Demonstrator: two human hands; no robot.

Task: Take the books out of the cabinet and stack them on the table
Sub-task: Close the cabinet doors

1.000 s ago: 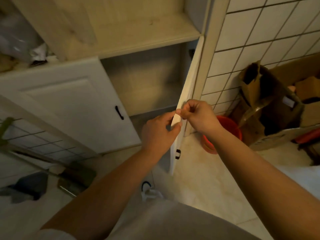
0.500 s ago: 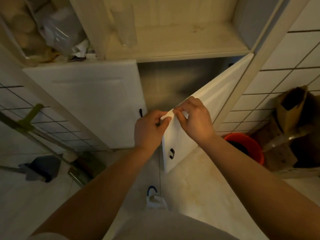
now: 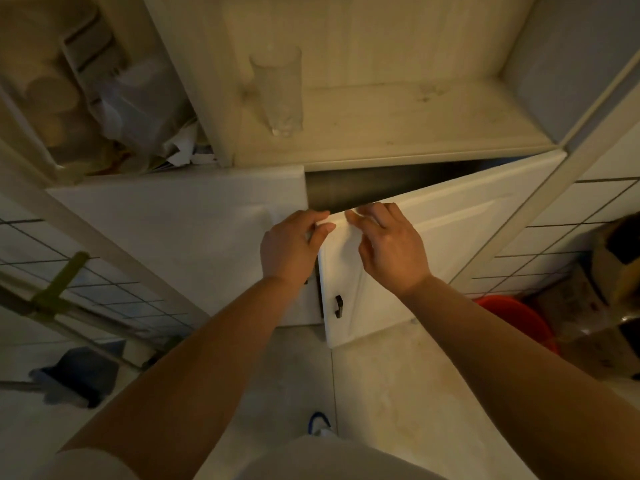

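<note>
Pinching the top corner of the door [image 3: 433,244], your left hand [image 3: 289,247] sits just beside your right hand [image 3: 391,247], whose fingers lie spread against its face. Cabinet [image 3: 381,133] at 12 o'clock; no books show through the dark gap.

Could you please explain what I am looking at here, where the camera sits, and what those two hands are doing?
The camera is worn on a person's head and looks down past both arms. The left hand pinches the top corner of a white cabinet door that stands partly open. The right hand rests on that door with loose fingers. No books are visible in the dark gap behind it. A clear glass stands on the open shelf above, and an orange bucket sits on the floor at right.
</note>
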